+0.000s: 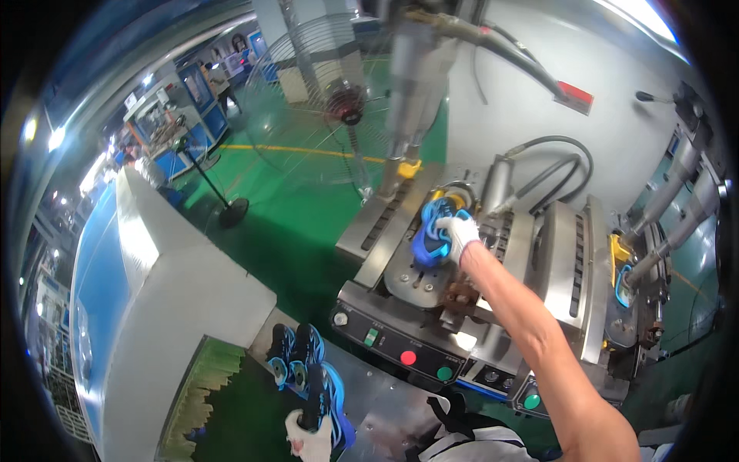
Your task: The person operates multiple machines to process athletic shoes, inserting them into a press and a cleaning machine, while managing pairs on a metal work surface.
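Observation:
My right hand [462,232], in a white glove, has its fingers closed on a blue shoe [433,245]. That shoe rests on the metal bed of a press machine [412,283], with yellow parts just behind it. At the lower left, my left hand [309,440], also gloved, grips the end of a black shoe with a thick blue sole [327,396]. Close beyond it, a pair of black and blue shoes [295,356] stands on a metal table [377,412]. The left fingertips are partly hidden.
A control panel [392,346] with red and green buttons runs along the machine's front. At the right, a second station [622,289] holds another blue-edged shoe. A large fan [346,104] stands behind. A grey-white enclosure [185,300] rises at the left. A person [223,85] is far off.

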Available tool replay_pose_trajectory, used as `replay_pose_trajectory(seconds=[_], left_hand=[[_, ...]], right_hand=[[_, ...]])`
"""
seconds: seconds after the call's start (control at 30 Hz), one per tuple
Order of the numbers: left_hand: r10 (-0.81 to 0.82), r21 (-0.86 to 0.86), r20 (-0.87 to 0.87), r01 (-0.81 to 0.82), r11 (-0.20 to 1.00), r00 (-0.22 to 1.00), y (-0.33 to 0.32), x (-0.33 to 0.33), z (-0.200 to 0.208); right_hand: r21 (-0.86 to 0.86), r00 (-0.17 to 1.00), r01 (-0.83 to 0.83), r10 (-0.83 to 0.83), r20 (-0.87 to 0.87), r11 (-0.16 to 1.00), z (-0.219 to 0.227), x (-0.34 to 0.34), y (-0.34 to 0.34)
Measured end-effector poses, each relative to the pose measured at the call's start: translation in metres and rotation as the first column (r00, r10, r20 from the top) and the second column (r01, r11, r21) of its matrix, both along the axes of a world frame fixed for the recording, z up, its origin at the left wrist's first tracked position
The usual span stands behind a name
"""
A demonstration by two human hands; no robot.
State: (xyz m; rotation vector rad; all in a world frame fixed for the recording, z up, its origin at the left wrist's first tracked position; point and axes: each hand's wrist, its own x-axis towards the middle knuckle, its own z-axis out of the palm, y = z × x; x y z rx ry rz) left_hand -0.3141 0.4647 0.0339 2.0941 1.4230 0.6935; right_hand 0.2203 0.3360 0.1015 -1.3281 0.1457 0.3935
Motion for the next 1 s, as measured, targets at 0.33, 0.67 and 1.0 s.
replay_pose_trajectory(seconds=[0.33, 0.67, 1.0], left_hand=[[0.556, -0.018, -0.537, -0.667, 0.745, 0.635, -0.105, -0.163, -0.082], [0.644, -0.121, -0.258, -0.685, 0.718, 0.72, -0.117, -0.184, -0.179], [0.579, 0.095, -0.049, -0.574, 0.814, 0.814, -0.15, -0.269, -0.166]], right_hand=[[-0.992, 0.912, 0.081, 0.396, 0.111, 0.093, -0.087, 0.076, 0.061], [-0.43, 0.899, -0.437, 0.371, -0.232, 0.79, -0.128, 0.189, -0.015], [-0.831, 0.237, 0.042, 0.802, 0.548, 0.555, -0.049, -0.271, -0.082]])
